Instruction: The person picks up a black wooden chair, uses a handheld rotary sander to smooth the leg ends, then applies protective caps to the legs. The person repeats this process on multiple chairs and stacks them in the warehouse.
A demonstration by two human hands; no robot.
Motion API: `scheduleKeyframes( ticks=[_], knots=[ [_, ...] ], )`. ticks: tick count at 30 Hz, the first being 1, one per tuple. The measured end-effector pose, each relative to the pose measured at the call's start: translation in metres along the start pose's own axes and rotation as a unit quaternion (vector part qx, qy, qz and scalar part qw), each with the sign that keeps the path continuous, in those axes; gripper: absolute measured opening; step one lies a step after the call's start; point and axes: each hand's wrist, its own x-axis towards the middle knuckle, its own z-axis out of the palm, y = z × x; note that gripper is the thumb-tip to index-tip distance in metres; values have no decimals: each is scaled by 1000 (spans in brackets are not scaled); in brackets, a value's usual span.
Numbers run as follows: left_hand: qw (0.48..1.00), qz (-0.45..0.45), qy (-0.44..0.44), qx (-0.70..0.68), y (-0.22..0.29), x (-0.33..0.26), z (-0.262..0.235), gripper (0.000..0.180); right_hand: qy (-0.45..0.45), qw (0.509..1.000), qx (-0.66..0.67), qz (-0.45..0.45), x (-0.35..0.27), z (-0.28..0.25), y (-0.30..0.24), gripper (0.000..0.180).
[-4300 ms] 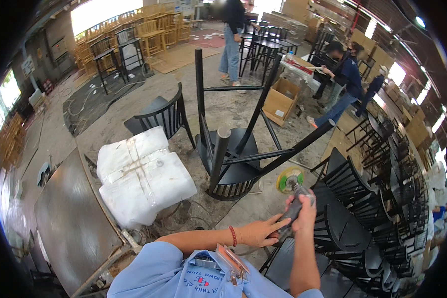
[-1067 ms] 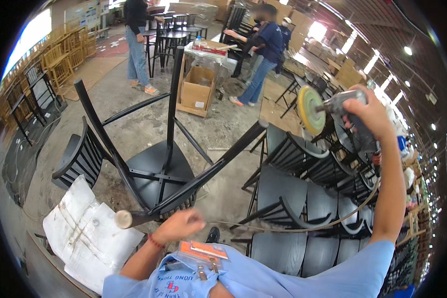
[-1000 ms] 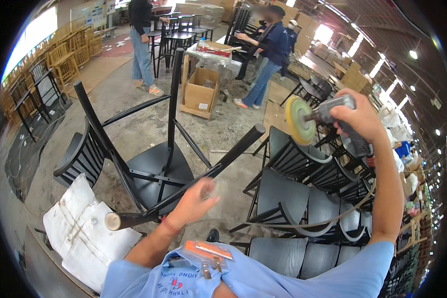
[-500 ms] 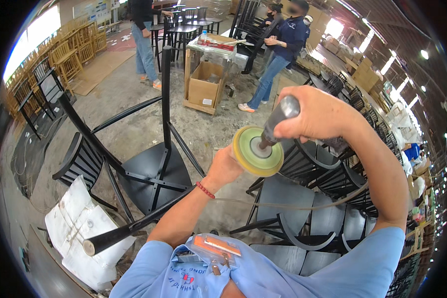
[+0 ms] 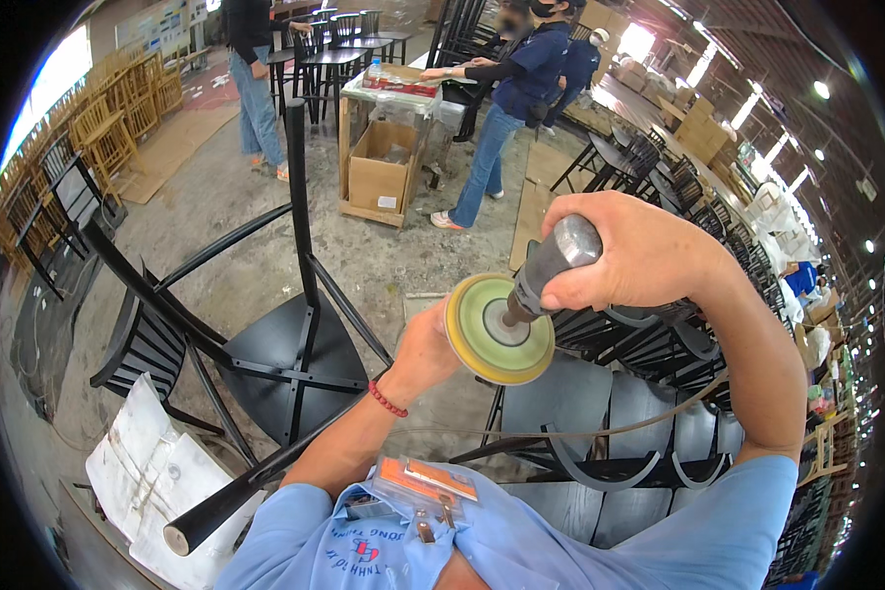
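Observation:
My right hand (image 5: 642,246) is wrapped round the grey, cylindrical body of an air sander (image 5: 558,258) in front of my chest. Its round pad (image 5: 477,315), pale green with a yellow rim, faces up towards me at a tilt. My left hand (image 5: 426,346) is at the pad's left edge, its fingers hidden behind the disc. A thin hose (image 5: 649,421) runs below the tool past my right forearm. Beside my left arm a black wooden chair (image 5: 290,354) stands with its legs up. One leg's pale end (image 5: 176,539) points towards me.
Black chairs (image 5: 560,413) crowd the right side. White sheeting (image 5: 157,482) lies at the lower left. A workbench (image 5: 400,88) stands ahead with a cardboard box (image 5: 381,167) in it. Several people stand near it, one in a navy shirt (image 5: 533,74). Unpainted chairs (image 5: 118,128) line the far left.
The pad has tilted to face me more and sits slightly lower left in view, both hands still at the sander. The person in navy now reaches over the workbench. My view has shifted slightly.

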Motion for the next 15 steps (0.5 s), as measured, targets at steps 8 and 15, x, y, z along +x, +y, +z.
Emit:
scheduleKeyframes(
  ticks=[8, 15],
  knots=[
    [990, -120, -21, 68, 0, -1, 0, 34, 75, 990, -38, 114, 10, -27, 38, 36],
    [996, -78, 5, -48, -1, -1, 2, 32, -17, 998, 44, 34, 13, -12, 11, 35]
  ],
)
